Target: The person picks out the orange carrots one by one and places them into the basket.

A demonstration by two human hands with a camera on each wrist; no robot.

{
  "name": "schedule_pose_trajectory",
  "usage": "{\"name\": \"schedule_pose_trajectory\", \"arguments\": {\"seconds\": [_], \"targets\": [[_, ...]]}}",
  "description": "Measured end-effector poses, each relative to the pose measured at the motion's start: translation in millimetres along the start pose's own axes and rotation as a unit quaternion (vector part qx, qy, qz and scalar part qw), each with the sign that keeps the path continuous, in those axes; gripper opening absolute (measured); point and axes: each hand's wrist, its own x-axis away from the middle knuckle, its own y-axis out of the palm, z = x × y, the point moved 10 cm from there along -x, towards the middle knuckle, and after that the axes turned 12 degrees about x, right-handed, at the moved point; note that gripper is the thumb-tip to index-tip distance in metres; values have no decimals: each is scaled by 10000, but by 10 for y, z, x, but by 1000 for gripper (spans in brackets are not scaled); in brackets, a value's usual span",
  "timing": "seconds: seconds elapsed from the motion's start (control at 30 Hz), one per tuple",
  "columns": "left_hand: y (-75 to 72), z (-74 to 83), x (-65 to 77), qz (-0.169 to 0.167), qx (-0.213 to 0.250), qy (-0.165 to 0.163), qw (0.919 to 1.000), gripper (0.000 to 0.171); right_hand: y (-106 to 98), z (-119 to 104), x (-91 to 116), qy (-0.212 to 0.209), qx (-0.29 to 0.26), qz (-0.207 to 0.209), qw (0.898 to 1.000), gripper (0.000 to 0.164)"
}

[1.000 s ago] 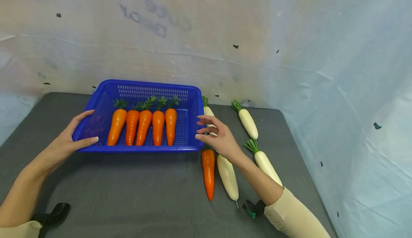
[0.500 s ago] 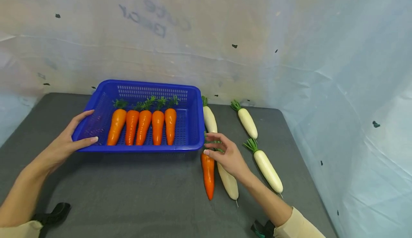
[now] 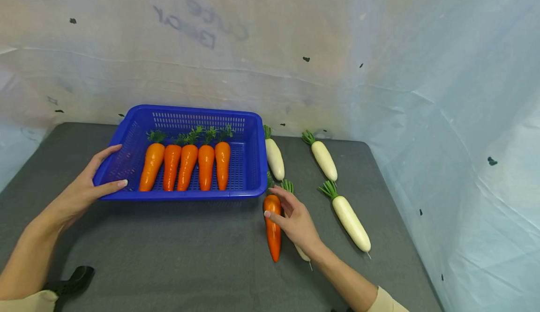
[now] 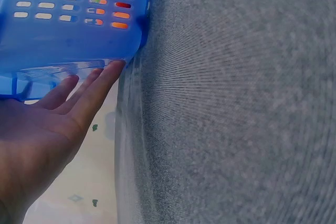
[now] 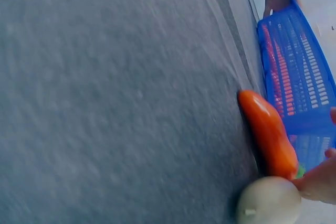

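My left hand (image 3: 90,176) holds the left end of a blue plastic basket (image 3: 181,195), its thumb over the rim; in the left wrist view several fingers (image 4: 97,93) lie against the basket's outside. Inside the basket, several orange carrots (image 3: 188,167) with green tops lie side by side. My right hand (image 3: 297,220) is over a loose carrot (image 3: 273,237) at the basket's right front corner, thumb above the carrot and fingers spread near its top. Partly under that hand lies a white radish (image 3: 303,254). In the right wrist view the hand (image 5: 317,182) is beside the carrot's thick end.
Another white radish (image 3: 275,159) lies along the basket's right side. Farther right are two more radishes, one at the back (image 3: 324,161) and one nearer (image 3: 351,223). A pale plastic sheet (image 3: 270,35) hangs behind the grey table (image 3: 177,256).
My right hand has left the basket's right side and come down toward me, over the loose carrot. The radish beside the basket is now uncovered. My left hand and the basket stay in place.
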Motion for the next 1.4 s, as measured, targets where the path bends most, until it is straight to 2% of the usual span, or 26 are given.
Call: {"name": "schedule_pose_trajectory", "arguments": {"seconds": [0.27,0.47,0.63,0.9,1.0,1.17,1.4], "targets": [[0,-45,9,8,-15,-150,9999,81,124,113,18,150,275,-160,9994,70],[8,-39,21,-3,53,-173,9998,81,105,188,44,40,1050,-90,9944,69],[2,-6,21,1,-57,-156,9999,80,69,208,40,29,1852,-205,9825,68],[-2,-18,20,25,75,-169,9998,81,82,131,-75,-168,2931,-584,9542,69],[-10,-22,24,13,2,-162,9999,80,87,139,-112,-125,2868,-666,9556,67],[-36,-28,22,21,-223,-162,9996,80,61,220,-131,162,2262,-707,9714,66],[-17,-22,9,5,44,-122,9999,80,3,343,-111,625,1535,-641,9841,66]]}}
